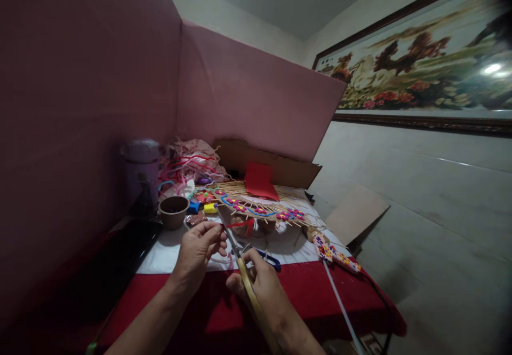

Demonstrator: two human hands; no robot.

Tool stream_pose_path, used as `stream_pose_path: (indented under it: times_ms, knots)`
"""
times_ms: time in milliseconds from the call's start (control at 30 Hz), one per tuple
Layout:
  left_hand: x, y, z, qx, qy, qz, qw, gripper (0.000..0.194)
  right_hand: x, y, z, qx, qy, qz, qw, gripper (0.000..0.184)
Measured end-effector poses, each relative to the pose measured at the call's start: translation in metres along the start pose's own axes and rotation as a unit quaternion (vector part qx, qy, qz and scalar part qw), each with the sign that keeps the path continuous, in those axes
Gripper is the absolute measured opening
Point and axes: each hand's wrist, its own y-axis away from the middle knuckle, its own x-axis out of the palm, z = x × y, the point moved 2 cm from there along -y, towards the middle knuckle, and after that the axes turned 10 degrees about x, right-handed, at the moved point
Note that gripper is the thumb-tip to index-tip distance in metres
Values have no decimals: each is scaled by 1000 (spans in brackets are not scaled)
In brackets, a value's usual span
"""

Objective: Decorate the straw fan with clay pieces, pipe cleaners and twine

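Yellow-handled metal scissors [245,280], grasped in the bare right hand [264,277], slant forward beside the bare left hand [200,244], whose fingertips pinch a narrow bright-red strip [249,227] above the flat white table covering [160,256].

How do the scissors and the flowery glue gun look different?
The scissors are held in the right hand; the glue gun lies on the table with no hand on it.
The scissors have a plain yellowish handle; the glue gun has a colourful flowery pattern.
The scissors have grey blades; the glue gun has a pale stick beside it.
Both have a handle.
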Motion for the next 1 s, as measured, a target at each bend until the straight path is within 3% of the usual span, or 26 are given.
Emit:
stream_pose_path:
  times_ms: [300,700,1000]
  knots:
    - [-1,-1,-2,-2,-10,-14,1000,24,2,-3,10,37,-34,18,999,47]
    - [-2,-1,-6,-20,-15,16,1000,25,-4,0,-2,-38,30,18,999,42]
    - [-2,-2,-7,-25,-16,-13,999,25,5,-8,3,25,-56,35,998,43]
